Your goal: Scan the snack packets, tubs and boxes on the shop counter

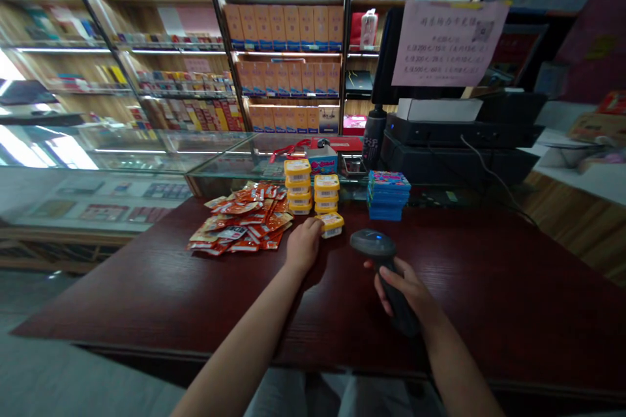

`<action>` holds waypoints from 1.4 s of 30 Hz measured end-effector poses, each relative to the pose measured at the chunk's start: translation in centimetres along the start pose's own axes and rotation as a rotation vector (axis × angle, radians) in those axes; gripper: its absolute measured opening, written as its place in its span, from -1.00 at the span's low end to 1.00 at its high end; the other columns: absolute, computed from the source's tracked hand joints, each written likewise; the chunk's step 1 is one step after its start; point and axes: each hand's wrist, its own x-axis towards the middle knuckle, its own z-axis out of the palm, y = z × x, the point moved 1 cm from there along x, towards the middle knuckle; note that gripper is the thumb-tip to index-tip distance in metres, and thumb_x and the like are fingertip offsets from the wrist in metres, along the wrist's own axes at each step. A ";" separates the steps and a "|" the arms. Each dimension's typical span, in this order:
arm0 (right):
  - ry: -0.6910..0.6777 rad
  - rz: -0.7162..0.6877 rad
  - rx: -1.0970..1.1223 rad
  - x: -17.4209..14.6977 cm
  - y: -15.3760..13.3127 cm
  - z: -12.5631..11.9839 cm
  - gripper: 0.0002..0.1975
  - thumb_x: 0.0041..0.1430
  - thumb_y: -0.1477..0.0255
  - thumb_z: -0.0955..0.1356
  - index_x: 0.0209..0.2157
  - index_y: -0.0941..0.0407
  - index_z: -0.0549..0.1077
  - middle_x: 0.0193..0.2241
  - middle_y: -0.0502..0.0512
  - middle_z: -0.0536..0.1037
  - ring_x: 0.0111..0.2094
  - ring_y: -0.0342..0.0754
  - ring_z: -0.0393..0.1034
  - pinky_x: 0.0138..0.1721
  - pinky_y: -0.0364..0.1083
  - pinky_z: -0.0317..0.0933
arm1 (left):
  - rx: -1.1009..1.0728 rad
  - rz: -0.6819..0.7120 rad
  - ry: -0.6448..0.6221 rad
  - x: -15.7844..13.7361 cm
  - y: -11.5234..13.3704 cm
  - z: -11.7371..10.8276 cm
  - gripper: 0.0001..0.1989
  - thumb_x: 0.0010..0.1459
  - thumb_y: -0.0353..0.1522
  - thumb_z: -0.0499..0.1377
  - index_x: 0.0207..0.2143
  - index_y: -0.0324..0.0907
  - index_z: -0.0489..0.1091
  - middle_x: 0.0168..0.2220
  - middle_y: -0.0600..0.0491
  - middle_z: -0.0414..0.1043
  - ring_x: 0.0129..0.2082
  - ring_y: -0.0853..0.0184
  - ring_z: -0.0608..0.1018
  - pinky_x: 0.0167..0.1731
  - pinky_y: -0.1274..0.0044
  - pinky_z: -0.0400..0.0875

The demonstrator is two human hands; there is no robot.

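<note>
The right hand (408, 287) is wrapped around a scanner (372, 245). The left hand (304, 244) meets a yellow tub (332, 224) before the stacked tubs (298, 187); whether it grips, one cannot tell. A clean read likely needs the tub steady, label (333, 232) facing the scanner.

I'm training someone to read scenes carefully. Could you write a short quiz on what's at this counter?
1. Which hand holds the scanner?
2. True or false: the left hand is at the front yellow tub.
3. What lies left of the stacked yellow tubs?
A) the blue boxes
B) the orange packets
C) the scanner

Key: 1. The right hand. 2. True. 3. B.
</note>
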 end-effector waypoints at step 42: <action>-0.030 -0.040 0.077 0.2 0.8 -0.4 -0.45 0.06 0.10 0.39 -0.03 0.19 0.34 -0.65 -0.08 0.43 -0.79 -0.20 0.27 -0.81 -0.25 0.03 | -0.269 0.122 0.362 9.2 -0.6 -5.7 -0.73 0.21 -0.47 -0.01 -0.09 -0.17 0.38 -0.06 -0.03 0.42 -0.04 0.30 0.47 -0.05 0.49 0.38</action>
